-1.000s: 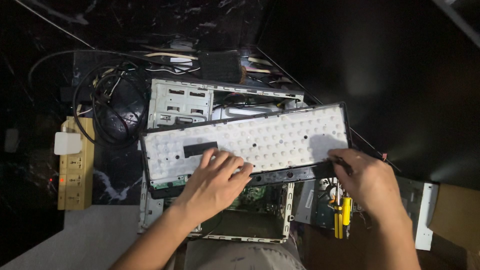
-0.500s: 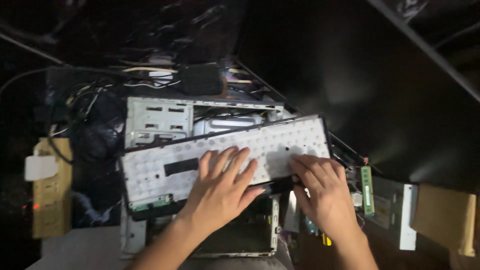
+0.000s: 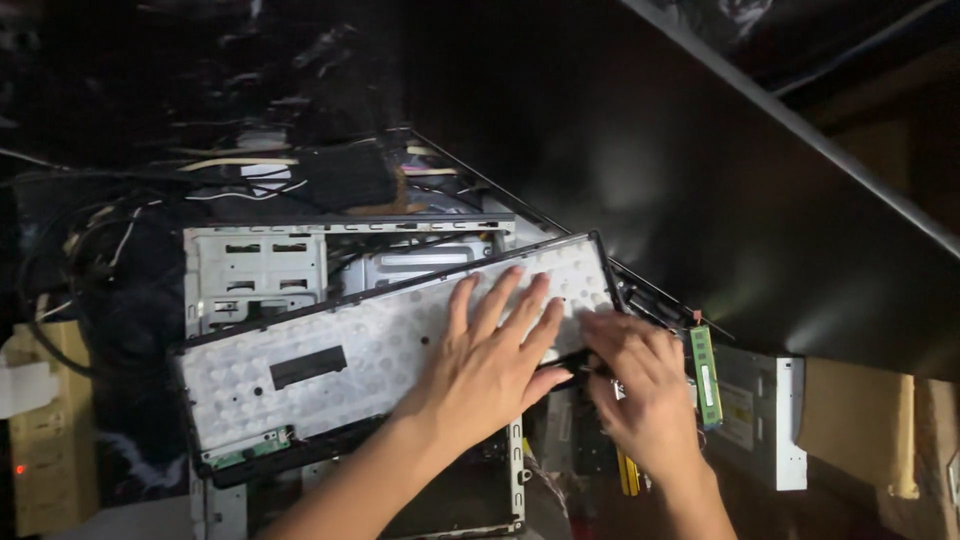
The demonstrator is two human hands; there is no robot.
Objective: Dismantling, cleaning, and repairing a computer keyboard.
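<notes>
A keyboard (image 3: 330,355) lies upside down across an open metal computer case (image 3: 255,265), its pale perforated backplate up, with a black label and a small green circuit board at its near left corner. My left hand (image 3: 490,360) rests flat on the backplate's right half, fingers spread. My right hand (image 3: 640,385) touches the keyboard's near right edge, fingers curled over the black frame. Whether it grips the frame I cannot tell.
A green memory stick (image 3: 706,375) lies right of my right hand, beside a metal drive (image 3: 765,410). A yellow-handled tool (image 3: 628,472) sits below my right hand. Tangled cables (image 3: 110,240) lie at the left, and a large dark panel (image 3: 700,200) fills the right.
The view shifted so the keyboard sits lower and further left. My left hand slid rightward along the backplate. My right hand moved left, closer to the left hand, at the keyboard's edge.
</notes>
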